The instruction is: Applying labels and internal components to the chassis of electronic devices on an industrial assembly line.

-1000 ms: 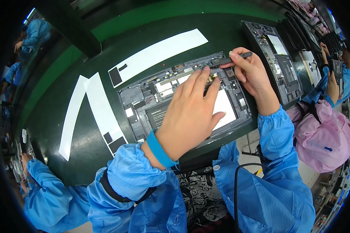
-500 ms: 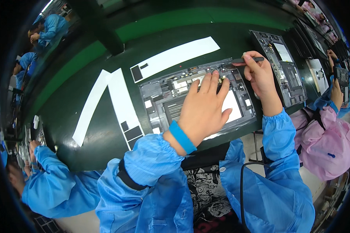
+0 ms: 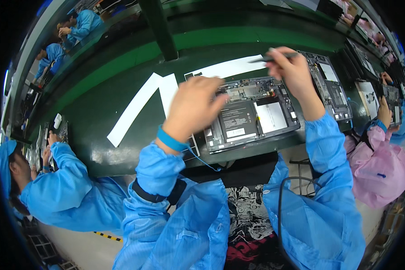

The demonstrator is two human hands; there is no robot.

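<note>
An opened laptop base (image 3: 238,119) lies on the green table before me, its battery, boards and silver plate exposed. My left hand (image 3: 191,108) hovers over the laptop's left side, blurred by motion. Its thumb stands apart from the fingers, with nothing visible between them. Black tweezers (image 3: 267,58) are in my right hand (image 3: 290,69), pinched between thumb and fingers above the laptop's far right corner. The tweezers' tip is over a long white strip (image 3: 238,66) lying behind the laptop. Dark pieces on that strip's left end are partly hidden near my left hand.
Another white strip (image 3: 135,108) slants to the left, beside one partly covered by my left arm. A second opened laptop base (image 3: 330,85) lies to the right. A person in blue (image 3: 67,193) works at left, another in pink (image 3: 373,162) at right. A dark post (image 3: 159,29) rises behind.
My left hand has lifted off the laptop and moved left, uncovering the battery. My right hand has raised the tweezers away from the laptop's far edge. The view has shifted.
</note>
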